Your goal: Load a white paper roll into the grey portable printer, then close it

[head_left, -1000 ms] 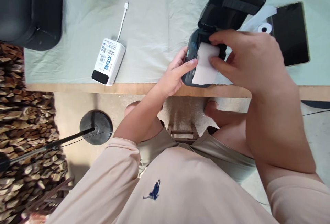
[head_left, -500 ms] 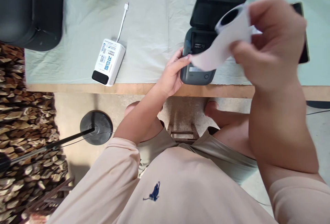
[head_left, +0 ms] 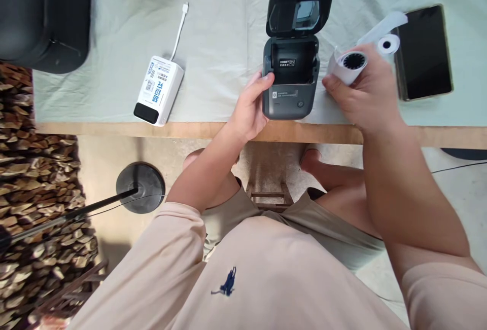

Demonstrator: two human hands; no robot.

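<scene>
My left hand grips the left side of a dark grey label printer, thumb on its upper edge. The printer's lid stands raised at the back, and the bay inside shows a small printed sticker on a bare floor. To the right, my right hand is closed around a white paper roll with a black core end facing up. Just beyond that hand lies a second, smaller paper roll with a loose strip curling off to its left.
A phone or tablet with a dark screen lies at the right. On the left are a white power bank with a short cable and a black case. The wooden table edge runs along the front, with a black stand base below.
My right hand has drawn the paper roll away from the printer, down and to the left toward the table. The paper tail has left my left thumb. The printer bay and smaller roll now show.
</scene>
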